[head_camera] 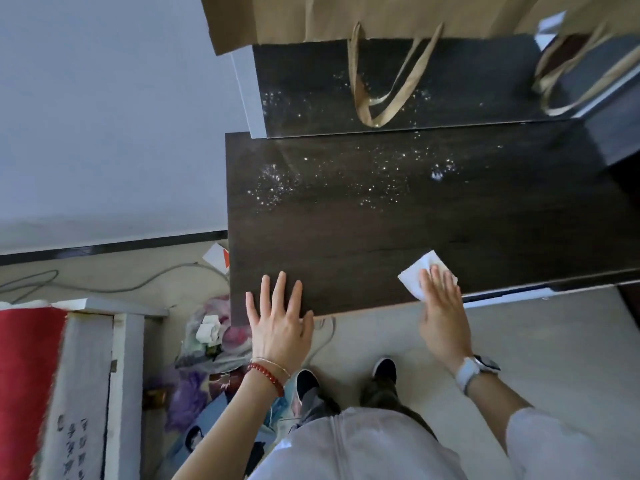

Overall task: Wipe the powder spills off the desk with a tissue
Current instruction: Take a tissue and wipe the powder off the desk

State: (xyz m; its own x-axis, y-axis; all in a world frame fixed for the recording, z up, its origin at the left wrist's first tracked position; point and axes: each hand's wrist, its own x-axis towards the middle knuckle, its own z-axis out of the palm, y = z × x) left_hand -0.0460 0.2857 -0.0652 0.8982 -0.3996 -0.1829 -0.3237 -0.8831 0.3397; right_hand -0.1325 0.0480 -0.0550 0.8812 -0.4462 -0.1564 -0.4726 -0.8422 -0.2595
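Observation:
White powder (349,174) is scattered across the far half of the dark wooden desk (346,237), thickest at the left and the far right. More specks lie on the raised shelf (311,98) behind. A folded white tissue (415,275) lies near the desk's front edge, pressed flat under the fingers of my right hand (441,306). My left hand (278,317) rests flat on the front left corner of the desk with fingers spread and nothing in it.
Two brown paper bags (346,15) stand on the shelf, their handles (384,81) hanging over the powder. Left of the desk, a bag of rubbish (211,334), a cable and papers lie on the floor. A red and white box (69,393) stands at far left.

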